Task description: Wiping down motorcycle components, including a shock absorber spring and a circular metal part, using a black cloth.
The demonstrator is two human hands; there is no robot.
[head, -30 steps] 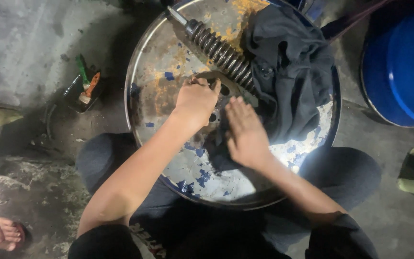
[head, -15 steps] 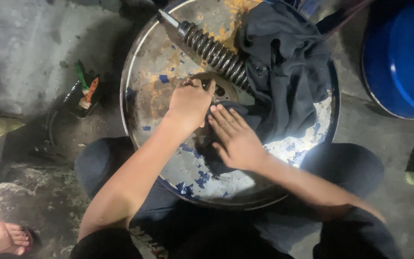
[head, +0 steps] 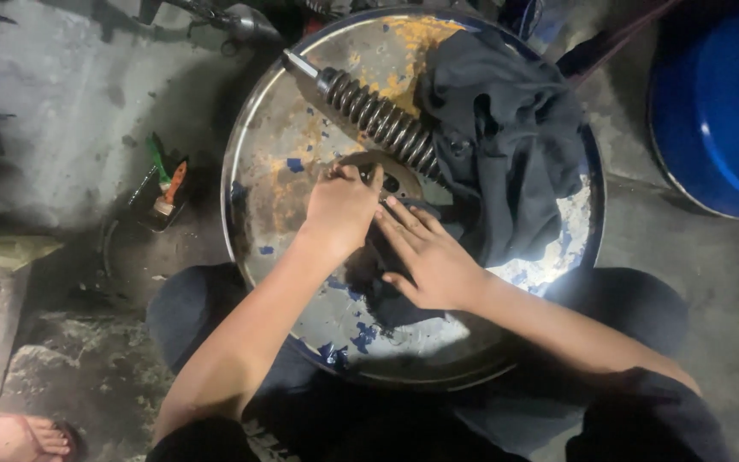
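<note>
- Left hand (head: pixel 341 208) curled on a small dark metal part (head: pixel 387 175) atop the rusty round drum lid (head: pixel 280 184).
- Right hand (head: pixel 432 261) lies flat beside it.
- Coil spring shock absorber (head: pixel 374 115) runs under a dark cloth (head: pixel 506 137).

A blue tub (head: pixel 720 111) stands at the right, a small tray of tools (head: pixel 160 192) lies left, and a bare foot (head: pixel 10 438) shows bottom-left.

I see bare room along the drum lid's (head: pixel 258 171) left edge; the coil spring (head: pixel 378 120) and dark cloth (head: pixel 506 137) block its far-right side.
</note>
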